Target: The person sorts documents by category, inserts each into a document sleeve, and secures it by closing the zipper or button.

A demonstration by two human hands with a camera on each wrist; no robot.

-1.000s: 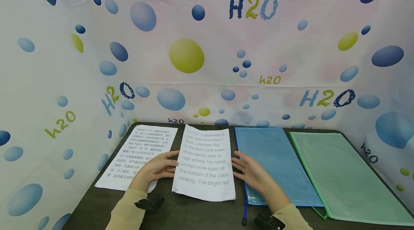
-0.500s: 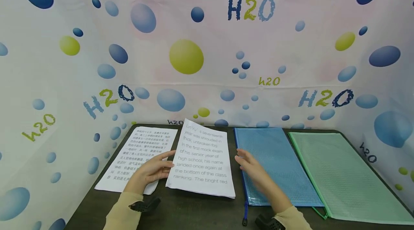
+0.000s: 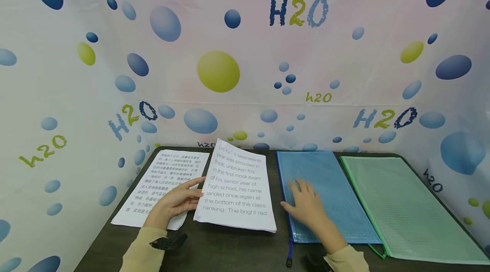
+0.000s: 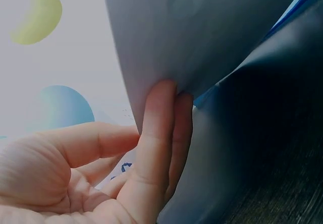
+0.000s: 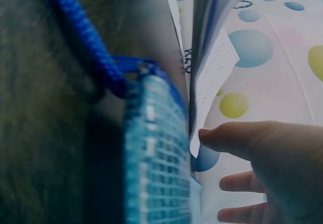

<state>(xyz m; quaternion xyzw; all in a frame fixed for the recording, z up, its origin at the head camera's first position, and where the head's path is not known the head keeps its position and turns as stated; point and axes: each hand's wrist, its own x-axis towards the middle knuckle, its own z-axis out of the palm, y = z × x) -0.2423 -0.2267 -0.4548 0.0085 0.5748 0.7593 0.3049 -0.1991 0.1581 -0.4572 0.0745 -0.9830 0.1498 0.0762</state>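
Note:
My left hand (image 3: 173,205) pinches the left edge of a printed stack of paper (image 3: 235,187) with English text. In the left wrist view, fingers (image 4: 156,138) lie against the back of the sheets, whose lower end is tilted off the table. My right hand (image 3: 309,210) is spread over the blue mesh zip pouch (image 3: 321,165), apart from the paper. Its thumb and fingers are extended in the right wrist view, where the pouch's zipped corner (image 5: 156,128) and blue pull cord (image 5: 88,37) show close up.
Sheets with Chinese text (image 3: 153,187) lie at the left, partly behind my left hand. A green mesh zip pouch (image 3: 413,204) lies at the right of the dark table (image 3: 229,250). A patterned curtain (image 3: 260,51) rises along the back edge.
The English stack has tilted and shifted slightly left in my left hand. My right hand has left the stack's right edge and moved right, over the blue pouch.

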